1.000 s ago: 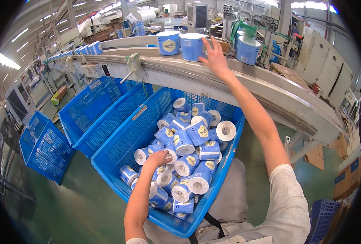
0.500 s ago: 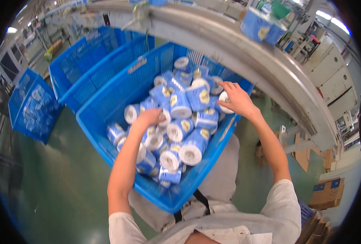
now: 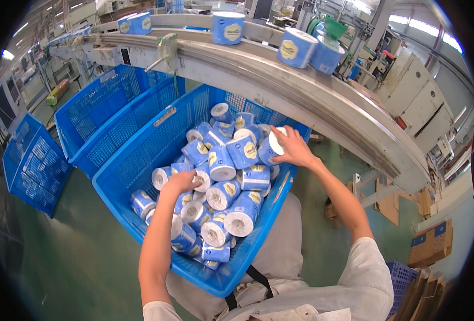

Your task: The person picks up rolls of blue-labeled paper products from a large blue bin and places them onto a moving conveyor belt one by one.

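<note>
The right grip [image 3: 295, 149] is closed on a blue-wrapped roll [image 3: 269, 150] at the right side of the large blue crate [image 3: 226, 288], thumb and fingers about its white end. The left grip [image 3: 179, 182] has its fingertips at the white end of a second roll [image 3: 201, 181]; I cannot tell whether it clasps it. More rolls lie heaped around both hands, several tilted. Beyond the crate runs a metal conveyor [image 3: 231, 70], with a standing roll [image 3: 228, 29] on it. Other blue crates [image 3: 37, 168] stand to the left.
</note>
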Demonstrator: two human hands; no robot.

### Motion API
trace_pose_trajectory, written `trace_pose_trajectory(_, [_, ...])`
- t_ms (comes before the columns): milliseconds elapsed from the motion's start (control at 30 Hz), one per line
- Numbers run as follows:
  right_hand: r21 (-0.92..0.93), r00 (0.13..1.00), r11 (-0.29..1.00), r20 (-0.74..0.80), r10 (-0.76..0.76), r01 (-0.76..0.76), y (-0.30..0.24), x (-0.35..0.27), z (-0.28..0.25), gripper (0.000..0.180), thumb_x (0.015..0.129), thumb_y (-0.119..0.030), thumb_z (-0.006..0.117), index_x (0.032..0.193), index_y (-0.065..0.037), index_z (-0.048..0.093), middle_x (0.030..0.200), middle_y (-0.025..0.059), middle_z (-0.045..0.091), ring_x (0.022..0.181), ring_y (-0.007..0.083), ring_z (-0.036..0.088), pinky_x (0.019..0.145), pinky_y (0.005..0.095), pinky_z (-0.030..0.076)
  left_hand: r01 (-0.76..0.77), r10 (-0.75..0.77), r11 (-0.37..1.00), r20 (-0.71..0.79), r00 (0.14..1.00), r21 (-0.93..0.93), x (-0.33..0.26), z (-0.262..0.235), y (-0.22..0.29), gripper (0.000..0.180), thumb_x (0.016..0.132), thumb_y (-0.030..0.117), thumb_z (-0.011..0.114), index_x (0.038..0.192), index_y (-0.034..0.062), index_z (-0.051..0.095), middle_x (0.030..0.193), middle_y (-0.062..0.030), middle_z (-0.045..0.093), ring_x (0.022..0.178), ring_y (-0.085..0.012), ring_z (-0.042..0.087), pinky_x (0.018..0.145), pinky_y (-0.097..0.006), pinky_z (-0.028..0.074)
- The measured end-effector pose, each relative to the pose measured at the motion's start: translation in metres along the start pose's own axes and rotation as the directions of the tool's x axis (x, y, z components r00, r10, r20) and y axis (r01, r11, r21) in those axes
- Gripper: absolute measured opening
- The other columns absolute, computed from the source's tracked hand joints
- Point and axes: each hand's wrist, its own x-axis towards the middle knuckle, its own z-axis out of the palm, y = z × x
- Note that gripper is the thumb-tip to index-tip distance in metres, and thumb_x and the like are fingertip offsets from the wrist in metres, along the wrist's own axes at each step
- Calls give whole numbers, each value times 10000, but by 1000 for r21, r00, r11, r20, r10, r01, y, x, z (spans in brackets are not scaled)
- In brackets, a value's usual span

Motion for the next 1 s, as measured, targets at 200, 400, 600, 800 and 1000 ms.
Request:
trace_pose_trajectory(200, [-80,696,984,-698,-169,159,-69,30,-160,953,713,-542,805,1515,-204,418,1476,288,393,1295,456,447,1088,502,390,-7,7,1000,39,999,-2,1,-2,3,597,892,529,614,1261,60,594,1180,-198,686,1076,-376,658,916,-455,531])
trace_pose_trajectory(400, [-204,438,979,-880,-182,-2,-59,81,-202,838,729,-532,796,1459,-240,506,1479,236,434,1246,445,483,1051,492,414,12,-12,1000,0,1000,19,4,3,-1,599,894,546,613,1256,69,593,1182,-172,692,1075,-367,661,919,-441,531])
trace_pose_trajectory(600, [-279,482,924,-867,-125,-262,-33,80,-206,774,743,-561,772,1406,-217,566,1452,229,484,1218,438,517,1021,482,442,23,-24,999,33,999,24,0,0,-1,589,901,543,604,1264,79,585,1185,-173,691,1082,-369,658,914,-452,531])
trace_pose_trajectory(800, [-327,638,944,-738,-221,-52,-26,167,-187,678,804,-546,722,1367,-194,585,1441,214,504,1273,426,500,1071,497,421,21,-21,1000,26,999,5,-5,-2,-4,572,895,511,625,1264,76,581,1179,-176,693,1079,-369,659,913,-450,530])
trace_pose_trajectory(1000, [-558,554,804,-744,-373,-208,-50,233,-158,460,842,-214,675,1291,-153,598,1349,188,558,1276,368,499,1044,465,422,-20,20,1000,45,999,2,7,0,0,555,883,452,661,1292,90,569,1199,-175,681,1102,-364,648,922,-461,524])
